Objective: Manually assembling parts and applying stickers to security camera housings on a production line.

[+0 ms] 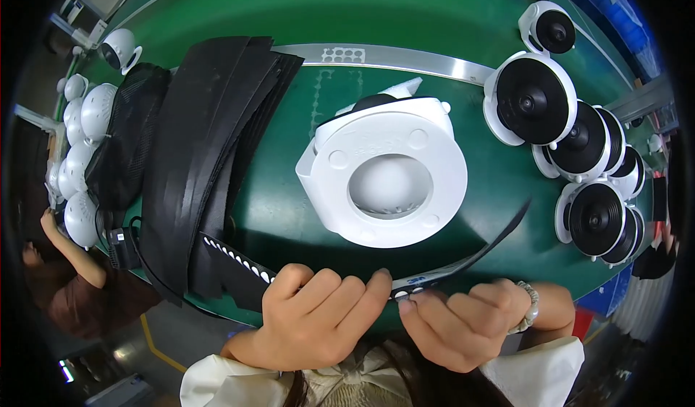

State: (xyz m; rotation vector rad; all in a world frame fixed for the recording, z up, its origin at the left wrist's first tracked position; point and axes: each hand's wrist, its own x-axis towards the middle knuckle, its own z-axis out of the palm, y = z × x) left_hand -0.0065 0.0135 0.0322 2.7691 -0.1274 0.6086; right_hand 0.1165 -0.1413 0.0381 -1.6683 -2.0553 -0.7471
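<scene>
Near the table's front edge, both my hands pinch a long black strip with a row of white spots point(239, 259). My left hand point(318, 319) is closed on it, thumb and forefinger toward the middle. Beside it my right hand point(463, 324), with a beaded band at the wrist, also pinches the strip by a white spot. From there a curved, partly pale length point(492, 244) bends up to the right. My fingers hide the middle. Just beyond stands a white rounded housing point(326, 150) with a wide round opening facing me; I touch no part of it.
Overlapping black sheets point(195, 139) lie left of the housing, beside a black mesh bag point(137, 132). White perforated domes point(98, 114) line the far left, where another person's arm point(79, 258) reaches in. Several white units with black round faces point(532, 99) stand at right. A metal rail point(405, 57) crosses behind.
</scene>
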